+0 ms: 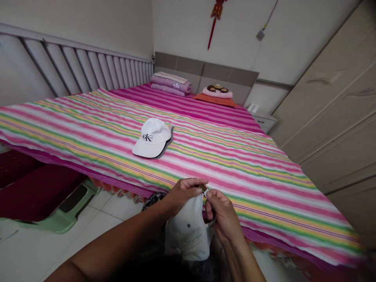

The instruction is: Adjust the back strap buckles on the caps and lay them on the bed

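Note:
I hold a white cap [188,231] in front of me at the bed's near edge. My left hand [183,194] pinches the cap's back strap by its small metal buckle [203,188]. My right hand [221,217] is closed on the strap just right of the buckle. A second white cap [152,138] with a dark logo lies flat on the striped bedspread [235,164], well beyond both hands.
Folded purple bedding [172,83] and an orange pillow with a pink cushion [217,96] sit at the headboard. A beige wardrobe [331,117] stands at right. A maroon-covered green stool [49,196] is at lower left on the tiled floor.

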A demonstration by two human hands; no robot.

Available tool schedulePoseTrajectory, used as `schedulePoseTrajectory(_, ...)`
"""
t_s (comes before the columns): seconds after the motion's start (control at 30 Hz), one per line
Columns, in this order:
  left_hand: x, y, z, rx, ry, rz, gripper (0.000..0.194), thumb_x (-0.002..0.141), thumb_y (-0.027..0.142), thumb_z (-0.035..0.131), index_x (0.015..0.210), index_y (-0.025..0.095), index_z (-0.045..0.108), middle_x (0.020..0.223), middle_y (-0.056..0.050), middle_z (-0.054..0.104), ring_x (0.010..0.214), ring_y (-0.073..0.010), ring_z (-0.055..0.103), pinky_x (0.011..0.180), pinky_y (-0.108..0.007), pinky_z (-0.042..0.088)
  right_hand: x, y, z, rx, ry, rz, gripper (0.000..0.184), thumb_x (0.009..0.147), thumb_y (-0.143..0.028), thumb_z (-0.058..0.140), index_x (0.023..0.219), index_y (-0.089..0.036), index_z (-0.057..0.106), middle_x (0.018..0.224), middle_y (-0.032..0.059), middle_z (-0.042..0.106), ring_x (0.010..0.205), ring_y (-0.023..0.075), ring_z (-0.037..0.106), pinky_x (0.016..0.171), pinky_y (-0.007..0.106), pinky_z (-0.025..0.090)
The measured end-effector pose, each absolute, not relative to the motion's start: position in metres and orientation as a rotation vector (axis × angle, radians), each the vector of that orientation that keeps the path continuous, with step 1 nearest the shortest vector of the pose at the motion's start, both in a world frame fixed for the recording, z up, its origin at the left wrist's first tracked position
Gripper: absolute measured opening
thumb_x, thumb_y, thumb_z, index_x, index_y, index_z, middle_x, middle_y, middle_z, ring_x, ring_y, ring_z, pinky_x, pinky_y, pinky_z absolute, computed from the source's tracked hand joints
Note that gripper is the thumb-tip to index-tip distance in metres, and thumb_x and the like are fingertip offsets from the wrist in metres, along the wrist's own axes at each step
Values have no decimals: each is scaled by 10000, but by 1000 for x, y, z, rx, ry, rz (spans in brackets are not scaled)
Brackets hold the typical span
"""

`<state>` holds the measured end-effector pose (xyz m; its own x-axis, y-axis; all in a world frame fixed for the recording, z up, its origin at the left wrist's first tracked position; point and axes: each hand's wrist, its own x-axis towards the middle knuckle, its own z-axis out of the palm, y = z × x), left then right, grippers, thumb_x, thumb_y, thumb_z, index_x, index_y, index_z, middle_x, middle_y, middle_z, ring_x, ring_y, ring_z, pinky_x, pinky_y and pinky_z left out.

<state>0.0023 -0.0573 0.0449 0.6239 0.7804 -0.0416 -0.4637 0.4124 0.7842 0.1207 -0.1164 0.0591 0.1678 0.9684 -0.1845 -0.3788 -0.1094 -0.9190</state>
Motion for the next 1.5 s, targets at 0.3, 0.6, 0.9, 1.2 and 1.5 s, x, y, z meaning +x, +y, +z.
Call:
schedulePoseTrajectory(0.3,7,-58,51,1022,441,874,292,646,224,681,935,182,667,818,-24,634,711,-92,557,698,-214,396,125,-115,58,-962,-607,1398,223,671,-288,643,585,-175,470,355,-98,397,304,22,239,344,150,189)
schedulePoseTrajectory(0.6,6,-58,51,988,453,854,315,634,244,688,940,172,663,797,-25,634,662,-90,553,678,-229,401,126,-119,63,-1096,-687,1359,241,696,-321,628,573,-168,490,358,-71,438,319,43,322,367,165,242)
schedulePoseTrajectory(0.9,8,-57,53,972,540,876,300,621,239,692,913,172,672,791,-24,638,657,-87,543,656,-214,398,122,-119,58,-1148,-832,1245,258,721,-401,590,638,-183,481,403,-93,383,339,45,260,357,176,197)
schedulePoseTrajectory(1.2,5,-51,59,1032,466,722,348,623,279,691,952,166,665,706,0,614,586,-50,488,590,-181,354,131,-117,54,-1287,-993,1133,225,672,-368,620,677,-169,513,501,-62,428,431,78,340,412,205,290)
schedulePoseTrajectory(1.5,7,-56,66,940,581,792,306,564,249,716,845,139,664,666,-15,633,468,-44,465,501,-182,355,133,-118,60,-1376,-1099,996,150,692,-297,580,628,-180,512,497,-63,411,442,80,316,417,204,281)
